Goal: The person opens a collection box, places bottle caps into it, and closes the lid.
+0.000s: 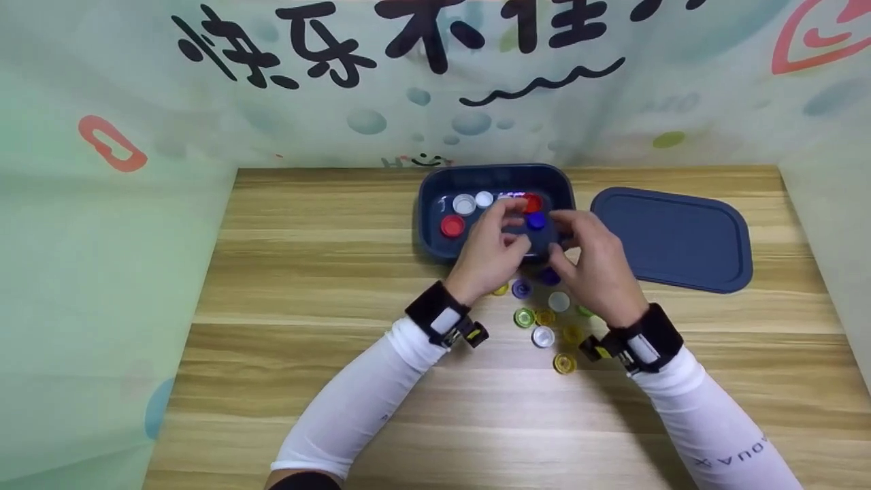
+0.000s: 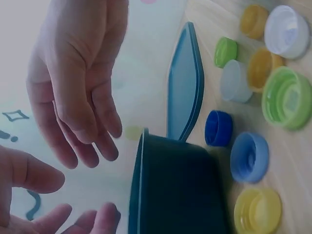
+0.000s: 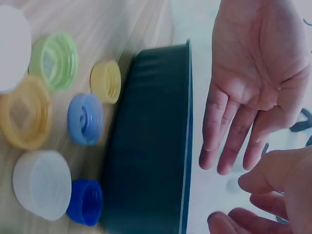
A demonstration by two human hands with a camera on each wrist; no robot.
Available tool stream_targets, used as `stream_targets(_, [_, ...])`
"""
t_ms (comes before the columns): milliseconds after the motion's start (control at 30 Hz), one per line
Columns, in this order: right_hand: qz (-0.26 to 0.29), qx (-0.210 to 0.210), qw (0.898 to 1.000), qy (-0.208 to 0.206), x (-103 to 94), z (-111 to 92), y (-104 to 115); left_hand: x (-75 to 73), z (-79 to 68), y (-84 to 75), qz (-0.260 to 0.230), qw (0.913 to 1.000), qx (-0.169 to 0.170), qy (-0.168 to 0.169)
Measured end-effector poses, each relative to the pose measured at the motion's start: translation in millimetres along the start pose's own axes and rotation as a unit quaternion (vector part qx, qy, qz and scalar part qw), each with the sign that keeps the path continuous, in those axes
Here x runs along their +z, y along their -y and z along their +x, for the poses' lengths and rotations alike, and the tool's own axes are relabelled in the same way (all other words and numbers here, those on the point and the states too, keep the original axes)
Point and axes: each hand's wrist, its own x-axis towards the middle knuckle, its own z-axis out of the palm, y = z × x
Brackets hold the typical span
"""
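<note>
The left hand (image 1: 486,257) and right hand (image 1: 602,264), fingers loosely bent and gripping nothing, hover over the dark blue box (image 1: 476,178). Only the head view shows red, white and blue caps (image 1: 452,226) inside it; the wrist views show its outer wall (image 3: 148,141) and loose caps (image 2: 286,100) beside it on the wooden table (image 1: 306,272). The lid (image 1: 680,238) appears in head and left wrist views.

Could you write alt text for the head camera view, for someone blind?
A person's left grip and right grip hover over a dark blue box with plastic caps inside. More caps lie on the wooden table in front, a lid to the right.
</note>
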Motion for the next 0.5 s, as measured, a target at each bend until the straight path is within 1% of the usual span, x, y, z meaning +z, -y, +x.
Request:
stream_targets(133, [0.001,-0.036,0.999,0.015,4.2,-7.2,10.3,-6.6,-17.0,-1.0,0.043,0.9986,0.03,0.002])
stream_targets(233, [-0.008,-0.059,0.998,0.036,9.7,-12.3,16.0,-10.1,-30.7,-0.1,0.079,0.9957,0.046,0.013])
stream_targets(300, [-0.019,-0.065,0.996,0.055,14.5,-15.4,18.5,-12.2,-39.2,1.9,0.105,0.9926,0.057,0.021])
stream_targets(400, [-0.052,-0.069,0.992,0.089,22.9,-19.5,19.7,-15.6,-51.2,8.0,0.156,0.9847,0.071,0.03])
stream_targets(500, [-0.085,-0.079,0.986,0.119,32.9,-22.4,18.0,-19.4,-62.2,16.6,0.222,0.9717,0.073,0.037])
